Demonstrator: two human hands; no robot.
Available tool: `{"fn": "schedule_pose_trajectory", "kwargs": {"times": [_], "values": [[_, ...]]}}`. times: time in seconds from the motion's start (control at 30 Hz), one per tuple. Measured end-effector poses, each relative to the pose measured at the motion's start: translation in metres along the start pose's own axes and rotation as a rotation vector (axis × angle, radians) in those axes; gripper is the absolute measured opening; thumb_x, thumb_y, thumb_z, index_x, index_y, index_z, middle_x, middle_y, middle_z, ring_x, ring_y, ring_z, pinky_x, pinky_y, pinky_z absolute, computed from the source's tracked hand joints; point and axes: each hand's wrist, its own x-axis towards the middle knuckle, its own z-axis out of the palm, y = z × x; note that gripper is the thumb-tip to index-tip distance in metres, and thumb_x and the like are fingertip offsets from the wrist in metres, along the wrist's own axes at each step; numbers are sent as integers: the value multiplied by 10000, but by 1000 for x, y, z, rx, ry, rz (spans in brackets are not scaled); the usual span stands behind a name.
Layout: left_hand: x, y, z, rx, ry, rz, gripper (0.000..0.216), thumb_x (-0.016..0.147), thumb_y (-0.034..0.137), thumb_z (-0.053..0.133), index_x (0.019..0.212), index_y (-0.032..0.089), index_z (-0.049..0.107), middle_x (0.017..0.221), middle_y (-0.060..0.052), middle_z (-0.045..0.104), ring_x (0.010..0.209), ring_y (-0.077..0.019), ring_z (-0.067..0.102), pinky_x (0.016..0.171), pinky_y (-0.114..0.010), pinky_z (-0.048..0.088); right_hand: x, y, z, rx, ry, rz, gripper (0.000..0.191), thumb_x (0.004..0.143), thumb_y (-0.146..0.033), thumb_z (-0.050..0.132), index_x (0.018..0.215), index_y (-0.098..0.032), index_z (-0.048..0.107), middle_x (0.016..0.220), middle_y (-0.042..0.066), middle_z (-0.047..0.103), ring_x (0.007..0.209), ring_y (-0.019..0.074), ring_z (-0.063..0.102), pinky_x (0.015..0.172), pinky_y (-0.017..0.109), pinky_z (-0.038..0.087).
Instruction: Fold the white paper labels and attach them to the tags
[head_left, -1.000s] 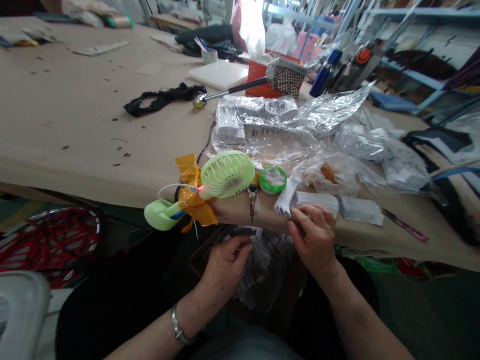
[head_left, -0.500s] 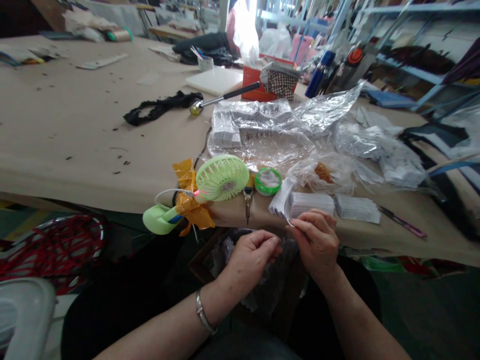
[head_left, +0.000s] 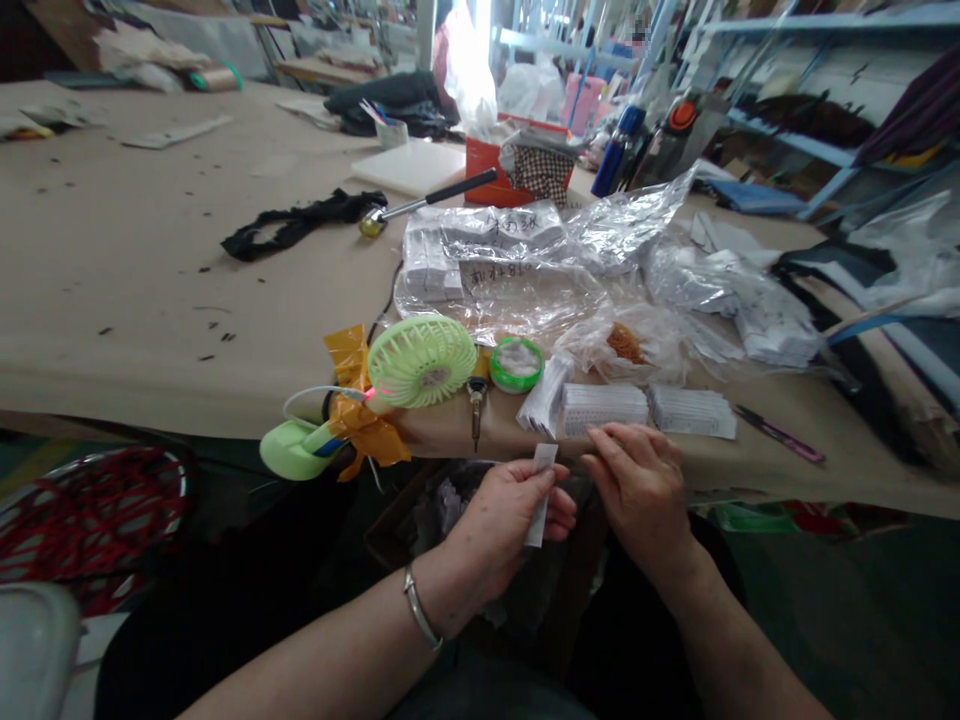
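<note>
Between the thumb and fingers of my left hand (head_left: 491, 530) is a narrow white label (head_left: 544, 458), held upright just in front of the table edge. My right hand (head_left: 641, 495) is to its right with thumb and forefinger apart and nothing visible between them. Just beyond the right fingertips stand stacks of white printed labels: a fanned stack (head_left: 546, 398), a middle stack (head_left: 604, 406) and a right stack (head_left: 691, 411). The print on the held label is too small to read.
A green fan (head_left: 421, 365) is taped at the table edge. Beside it are a soldering-iron-like tool (head_left: 476, 405) and a green round tub (head_left: 516, 365). Clear plastic bags (head_left: 525, 290) lie behind. A purple-handled cutter (head_left: 784, 436) lies to the right.
A label has come into my left hand. My right hand has let go of the label at the fanned stack, its thumb and forefinger now apart. The view has shifted slightly.
</note>
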Motion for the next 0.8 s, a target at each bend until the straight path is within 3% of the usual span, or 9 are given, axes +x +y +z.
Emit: {"fn": "schedule_pose_trajectory", "kwargs": {"times": [0.17,0.27,0.37,0.53,0.67,0.8], "values": [[-2,-4,-2,53,20,-5,148,886,259,492,927,131,553,554,-14,600,470,-117,576,458,-196,432,2,17,14,-41,45,-28,112,851,-180,604,923,-190,689,909,50,700,903,209,582,857,364,412],[-3,-1,-3,36,45,-64,144,881,250,500,860,121,561,588,-34,614,475,-119,588,468,-205,452,-2,18,15,63,109,-13,88,844,-154,608,851,-202,681,862,36,700,865,192,594,840,359,429],[-3,4,-4,2,-12,-147,152,867,218,511,863,93,598,652,-66,639,488,-118,597,502,-227,482,-5,12,8,257,155,21,129,829,-120,614,871,-225,675,858,30,687,879,194,596,828,373,454],[-1,4,-9,-140,-208,-193,166,836,189,533,867,73,647,663,-60,630,508,-127,604,548,-265,520,-10,-11,-5,586,27,-99,175,835,-105,584,855,-249,680,885,33,676,958,208,573,818,395,482],[-1,-1,-12,-215,-239,-170,162,815,199,562,781,69,652,654,-59,622,513,-126,598,534,-256,519,-11,-19,-6,618,-40,-214,135,857,-144,575,823,-225,678,841,30,694,933,200,574,831,396,462],[-4,-3,-11,-257,-265,-165,167,808,232,611,813,72,656,665,-56,627,529,-124,600,537,-243,512,-12,-20,-4,613,-69,-247,124,868,-179,573,815,-226,675,823,18,704,925,193,582,829,385,459]]}}
